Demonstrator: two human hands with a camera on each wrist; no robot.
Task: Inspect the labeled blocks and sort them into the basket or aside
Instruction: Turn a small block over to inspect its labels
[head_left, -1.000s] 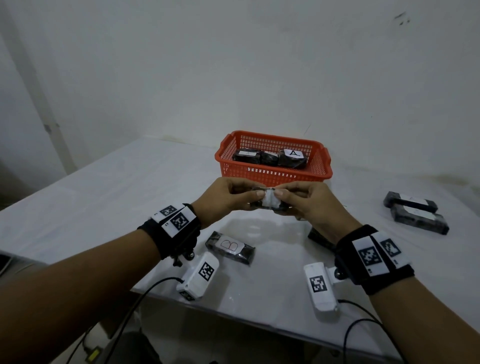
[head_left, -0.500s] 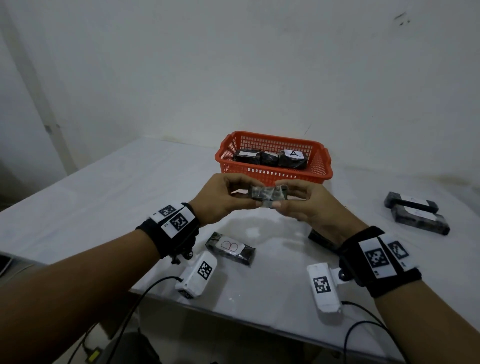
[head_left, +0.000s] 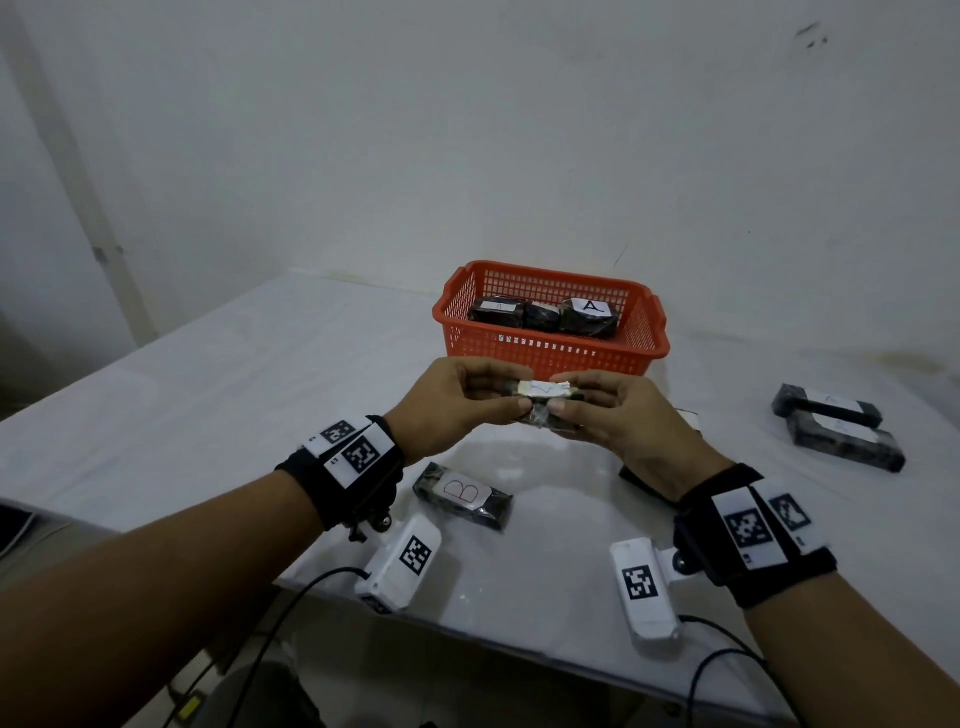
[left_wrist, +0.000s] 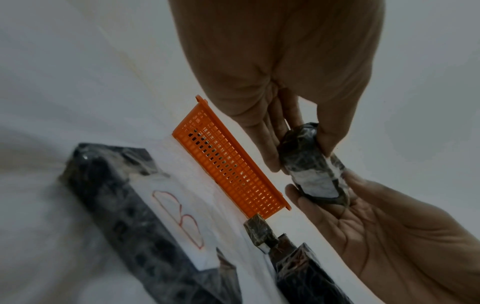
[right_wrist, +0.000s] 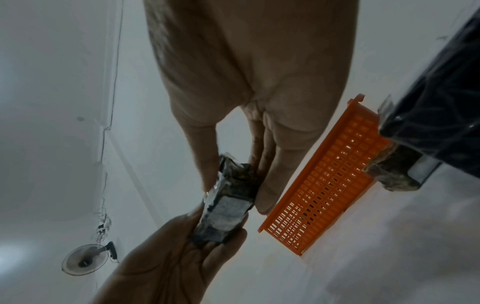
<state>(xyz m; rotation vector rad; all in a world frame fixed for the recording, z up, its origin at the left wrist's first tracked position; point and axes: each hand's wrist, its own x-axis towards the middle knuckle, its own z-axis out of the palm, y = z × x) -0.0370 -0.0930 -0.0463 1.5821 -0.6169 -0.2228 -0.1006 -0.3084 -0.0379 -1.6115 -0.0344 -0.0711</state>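
Note:
Both hands hold one small dark wrapped block (head_left: 543, 397) above the table, in front of the orange basket (head_left: 550, 353). My left hand (head_left: 493, 392) pinches its left end and my right hand (head_left: 576, 402) pinches its right end. The white label faces up; its letter is too faint to read. In the left wrist view the block (left_wrist: 311, 166) sits between thumb and fingers; the right wrist view shows the same block (right_wrist: 228, 201). The basket holds three dark blocks, one labelled A (head_left: 589, 314). A block labelled B (head_left: 462, 493) lies on the table under my left wrist.
Two more dark blocks (head_left: 836, 426) lie together at the table's right side. Another dark block (head_left: 644, 473) is partly hidden under my right hand. The white table (head_left: 234, 395) meets a white wall behind the basket. Cables hang off the near edge.
The held block has been turned between the fingers: its white label faced me, then a dark side showed, and now the label faces up. Both hands stay in place.

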